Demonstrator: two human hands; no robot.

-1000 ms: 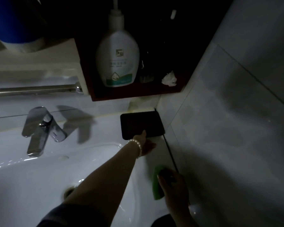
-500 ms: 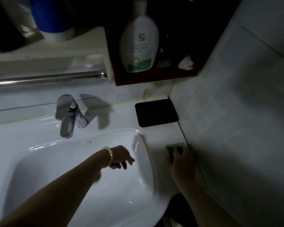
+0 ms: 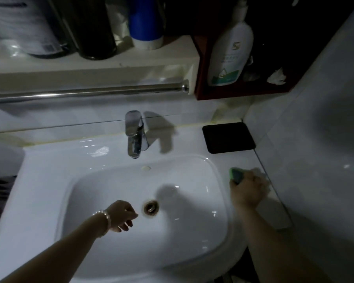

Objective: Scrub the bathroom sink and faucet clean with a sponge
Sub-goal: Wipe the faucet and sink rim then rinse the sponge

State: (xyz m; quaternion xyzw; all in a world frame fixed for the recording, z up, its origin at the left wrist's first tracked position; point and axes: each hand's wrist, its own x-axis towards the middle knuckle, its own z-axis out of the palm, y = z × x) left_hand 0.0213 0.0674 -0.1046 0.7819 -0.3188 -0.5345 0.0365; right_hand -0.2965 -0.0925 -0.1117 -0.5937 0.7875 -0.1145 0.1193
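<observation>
Green sponge (image 3: 235,176) gripped by right hand (image 3: 248,188) on sink (image 3: 49,170) rim; left hand (image 3: 122,215) loosely curled, empty.

Sink (image 3: 49,180) showing white; sponge (image 3: 234,175) green; faucet (image 3: 134,135) chrome; mat (image 3: 228,137) appearing black, possibly dark grey in dim light; bottle (image 3: 230,52) white with green label.

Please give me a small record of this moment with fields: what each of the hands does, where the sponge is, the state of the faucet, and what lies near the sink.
right hand: grips the green sponge on the sink ledge, beside the right wall
left hand: hangs over the basin near the drain, fingers loosely curled, holding nothing
faucet: no water seen running
black mat: on the back right corner of the ledge
soap bottle: in the red-brown shelf above
</observation>
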